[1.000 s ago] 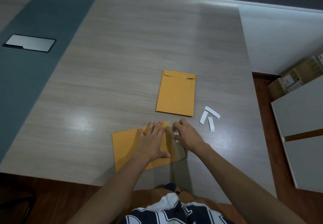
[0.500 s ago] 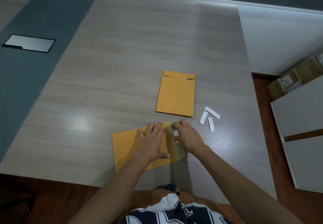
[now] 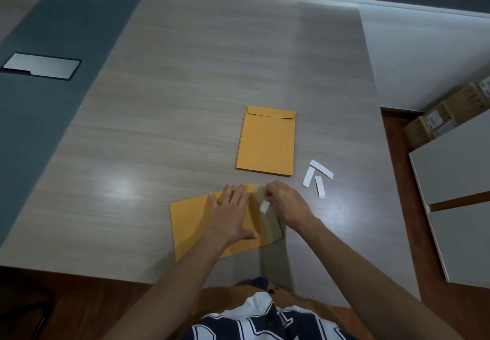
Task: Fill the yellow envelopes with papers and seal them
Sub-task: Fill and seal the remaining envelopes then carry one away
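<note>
Peeling is the step in hand, judging by the white backing strip (image 3: 264, 206) pinched in the right hand (image 3: 287, 204) and lifting off the open flap (image 3: 270, 219) of the near envelope (image 3: 193, 223). To do it well, the person would likely pull the strip low and steadily along the flap's length, so the adhesive is bared evenly without tearing the liner or creasing the flap (a sharp upward tug could buckle the paper). The left hand (image 3: 233, 213) lies flat, fingers spread and straight, pressing the envelope's body to the table (image 3: 164, 106); that pressure should hold until the strip is free.

The near envelope lies crosswise at the table's near edge, its flap pointing right, directly under both hands. A second yellow envelope (image 3: 266, 140) lies farther off, apart from the hands, flap folded down and apparently sealed. Three loose white strips (image 3: 316, 176) rest to the right of it, just beyond the right hand.
</note>
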A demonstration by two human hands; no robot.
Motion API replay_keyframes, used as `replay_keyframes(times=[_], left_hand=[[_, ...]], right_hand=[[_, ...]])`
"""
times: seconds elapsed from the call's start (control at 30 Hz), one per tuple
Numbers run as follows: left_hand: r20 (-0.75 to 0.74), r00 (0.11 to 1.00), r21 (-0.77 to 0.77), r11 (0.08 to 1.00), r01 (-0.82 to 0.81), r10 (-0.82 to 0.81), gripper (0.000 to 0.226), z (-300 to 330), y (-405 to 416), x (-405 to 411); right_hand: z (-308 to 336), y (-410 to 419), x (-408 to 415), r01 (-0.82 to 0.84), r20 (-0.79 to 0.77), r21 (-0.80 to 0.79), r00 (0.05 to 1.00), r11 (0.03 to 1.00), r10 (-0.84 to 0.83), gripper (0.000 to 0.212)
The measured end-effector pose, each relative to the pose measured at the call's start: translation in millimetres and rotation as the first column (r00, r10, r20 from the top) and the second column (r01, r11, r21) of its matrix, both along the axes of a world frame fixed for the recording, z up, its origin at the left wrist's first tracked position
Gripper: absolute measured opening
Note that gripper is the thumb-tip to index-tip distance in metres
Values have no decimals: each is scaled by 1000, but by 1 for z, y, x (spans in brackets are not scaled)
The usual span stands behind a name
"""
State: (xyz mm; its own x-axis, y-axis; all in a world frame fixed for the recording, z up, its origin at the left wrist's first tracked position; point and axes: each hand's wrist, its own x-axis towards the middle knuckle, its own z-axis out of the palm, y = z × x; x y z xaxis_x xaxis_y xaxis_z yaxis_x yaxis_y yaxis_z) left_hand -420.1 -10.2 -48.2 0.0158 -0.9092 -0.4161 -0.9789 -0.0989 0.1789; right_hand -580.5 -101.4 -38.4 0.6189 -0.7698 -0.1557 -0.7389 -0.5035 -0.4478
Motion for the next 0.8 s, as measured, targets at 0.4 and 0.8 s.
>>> replay_keyframes(times=[0.4,0.8], left_hand=[[116,990,-114,991,-72,85,87,2,-2,-2],[77,994,-210,976,-61,79,74,0,24,2]], right_hand=[[11,-34,-88,826,199,343,401,447,-894,16],[9,14,-23,230,-33,64,973,971,-228,79]])
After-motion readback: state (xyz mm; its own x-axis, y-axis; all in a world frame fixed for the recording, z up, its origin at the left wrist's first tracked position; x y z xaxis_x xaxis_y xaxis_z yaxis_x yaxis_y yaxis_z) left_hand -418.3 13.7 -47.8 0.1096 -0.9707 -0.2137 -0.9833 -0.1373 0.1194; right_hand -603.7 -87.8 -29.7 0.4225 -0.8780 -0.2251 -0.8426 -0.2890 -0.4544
